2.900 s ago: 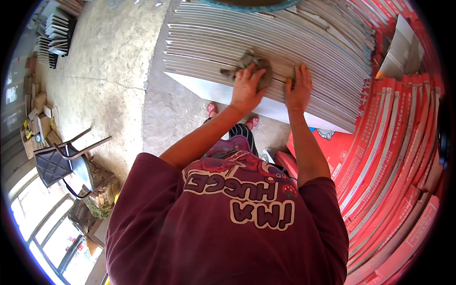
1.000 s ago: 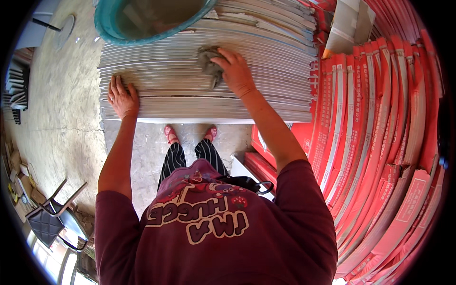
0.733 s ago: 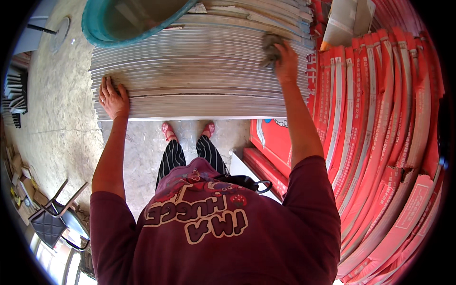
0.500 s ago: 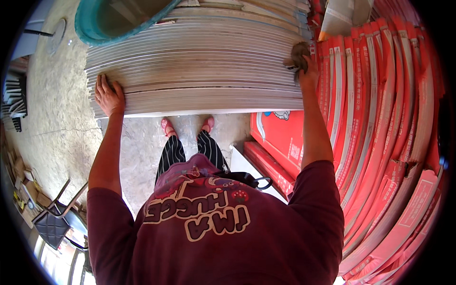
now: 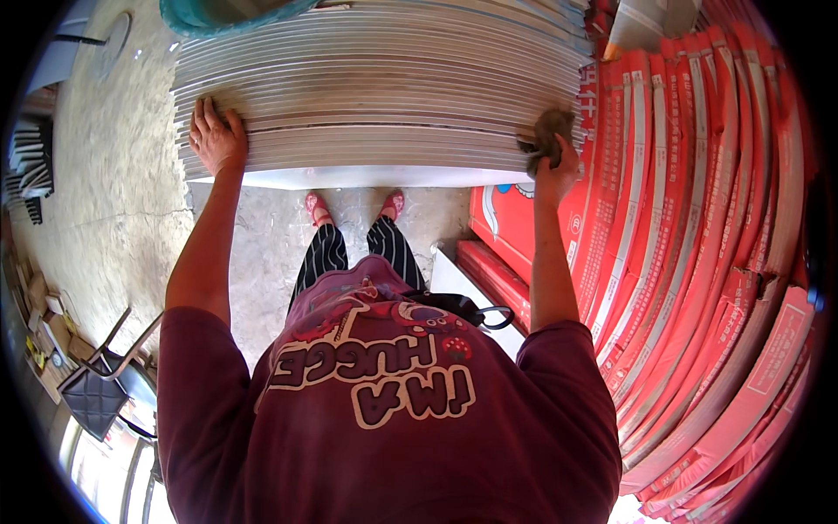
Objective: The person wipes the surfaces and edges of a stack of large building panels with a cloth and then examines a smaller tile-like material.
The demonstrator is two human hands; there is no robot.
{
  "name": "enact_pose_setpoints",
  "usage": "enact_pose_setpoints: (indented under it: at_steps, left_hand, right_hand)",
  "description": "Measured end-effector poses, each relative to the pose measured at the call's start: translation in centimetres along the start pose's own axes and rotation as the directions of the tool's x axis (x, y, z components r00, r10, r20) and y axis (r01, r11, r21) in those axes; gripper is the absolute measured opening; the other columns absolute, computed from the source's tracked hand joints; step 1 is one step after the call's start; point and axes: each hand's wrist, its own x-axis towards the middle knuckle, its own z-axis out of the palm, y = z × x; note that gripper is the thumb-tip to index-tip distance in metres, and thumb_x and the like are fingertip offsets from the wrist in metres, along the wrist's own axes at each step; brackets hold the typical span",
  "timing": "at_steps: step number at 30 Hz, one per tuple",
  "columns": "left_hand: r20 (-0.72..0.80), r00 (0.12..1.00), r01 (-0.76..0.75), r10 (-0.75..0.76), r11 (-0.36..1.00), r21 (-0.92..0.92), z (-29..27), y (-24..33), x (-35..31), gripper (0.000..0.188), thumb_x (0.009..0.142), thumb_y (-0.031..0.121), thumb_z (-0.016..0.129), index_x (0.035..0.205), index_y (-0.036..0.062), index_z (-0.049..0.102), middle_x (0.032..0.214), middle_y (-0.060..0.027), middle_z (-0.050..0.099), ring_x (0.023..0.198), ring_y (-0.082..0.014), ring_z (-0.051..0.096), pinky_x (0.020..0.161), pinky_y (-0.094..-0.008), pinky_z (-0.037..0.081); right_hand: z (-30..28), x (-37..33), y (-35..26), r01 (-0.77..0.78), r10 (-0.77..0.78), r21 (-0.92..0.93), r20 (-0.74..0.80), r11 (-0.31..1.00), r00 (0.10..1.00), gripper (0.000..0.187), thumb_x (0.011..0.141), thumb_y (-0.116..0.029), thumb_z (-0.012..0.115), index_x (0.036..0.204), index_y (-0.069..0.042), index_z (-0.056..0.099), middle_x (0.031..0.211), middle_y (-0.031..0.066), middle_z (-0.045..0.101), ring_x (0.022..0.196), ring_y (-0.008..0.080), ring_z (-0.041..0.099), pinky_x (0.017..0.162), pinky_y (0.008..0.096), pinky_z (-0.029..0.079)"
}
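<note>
The person's two bare hands are both at the upper surface of a stack of thin panels [image 5: 375, 96], which stand on their edges, close one against another, so that many pale narrow lines run from the left edge of the stack to its right edge. The left hand [image 5: 218, 138] rests near the left edge, not far from the near-left corner; its palm is down, its fingers are a little apart, they point toward the far edge, and it grips nothing. The right hand [image 5: 559, 170] is at the near-right corner, with its fingers clamped on a crumpled, grey-brown cloth [image 5: 548, 140]. This cloth lies at the right edge of the stack, and whether the whole of it touches the panels I cannot tell. Toward the far-left corner there is a teal basin [image 5: 249, 24], of which only the near part is visible. Just beside the right edge begins a long row of red cartons [image 5: 690, 227], packed tightly together and bending along the rim of the view. Before the near edge, the person's feet in red shoes [image 5: 317, 208] stand on a grey floor [image 5: 271, 223], below striped trousers [image 5: 323, 253]. Well apart, at the lower left, is a chair [image 5: 90, 400] with a dark quilted surface.
</note>
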Motion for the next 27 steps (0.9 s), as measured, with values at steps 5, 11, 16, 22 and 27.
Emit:
enact_pose_setpoints:
  at_steps: [5, 11, 16, 22, 27]
  left_hand:
    - [0.012, 1.0, 0.013, -0.013, 1.0, 0.023, -0.1, 0.0, -0.1, 0.052, 0.088, 0.039, 0.043, 0.133, 0.0138, 0.039, 0.142, -0.0036, 0.035, 0.131, -0.0251, 0.03, 0.107, -0.0458, 0.021]
    - [0.01, 1.0, 0.024, -0.024, 1.0, 0.007, 0.1, -0.4, -0.1, 0.052, 0.088, 0.038, 0.043, 0.132, 0.0123, 0.041, 0.141, -0.005, 0.036, 0.131, -0.0254, 0.03, 0.107, -0.0465, 0.02]
    - [0.017, 1.0, 0.024, -0.024, 1.0, -0.014, -0.5, 0.1, 0.2, 0.051, 0.088, 0.037, 0.044, 0.132, 0.0103, 0.041, 0.141, -0.0065, 0.036, 0.13, -0.0253, 0.031, 0.107, -0.0463, 0.02]
    - [0.035, 0.999, 0.023, -0.023, 1.0, 0.004, -0.5, -0.1, 0.1, 0.052, 0.088, 0.036, 0.042, 0.132, 0.0079, 0.041, 0.141, -0.0079, 0.035, 0.131, -0.0248, 0.029, 0.107, -0.0451, 0.019]
    - [0.044, 0.998, 0.041, -0.041, 0.999, 0.004, -0.4, -0.2, 0.0, 0.052, 0.088, 0.036, 0.042, 0.132, 0.0084, 0.04, 0.141, -0.0082, 0.035, 0.132, -0.0249, 0.028, 0.107, -0.0445, 0.018]
  right_hand:
    - [3.4, -3.6, -7.3, 0.159, -0.159, 0.002, 0.03, 0.987, 0.987, 0.05, 0.067, -0.004, 0.056, 0.115, -0.018, 0.057, 0.127, 0.0122, 0.049, 0.116, 0.03, 0.045, 0.098, 0.0415, 0.031]
    - [6.3, -7.4, -18.1, 0.295, -0.342, 0.207, 0.25, 0.933, 0.906, 0.054, 0.063, -0.002, 0.06, 0.114, -0.02, 0.057, 0.128, 0.0107, 0.047, 0.112, 0.0329, 0.043, 0.097, 0.0425, 0.034]
    - [8.2, -7.1, -24.8, 0.264, -0.505, 0.518, 0.404, 0.813, 0.763, 0.054, 0.065, 0.002, 0.058, 0.116, -0.017, 0.056, 0.127, 0.0119, 0.047, 0.11, 0.0344, 0.044, 0.097, 0.0406, 0.035]
    - [7.6, -3.5, -30.9, 0.29, -0.571, 0.704, 0.198, 0.648, 0.797, 0.055, 0.071, -0.007, 0.066, 0.123, -0.011, 0.05, 0.135, 0.018, 0.041, 0.118, 0.0367, 0.042, 0.101, 0.0413, 0.032]
    - [9.1, -2.0, -23.1, 0.427, -0.474, 0.248, 0.177, 0.87, 0.863, 0.054, 0.081, -0.022, 0.063, 0.128, -0.004, 0.043, 0.137, 0.022, 0.037, 0.126, 0.037, 0.036, 0.103, 0.0428, 0.03]
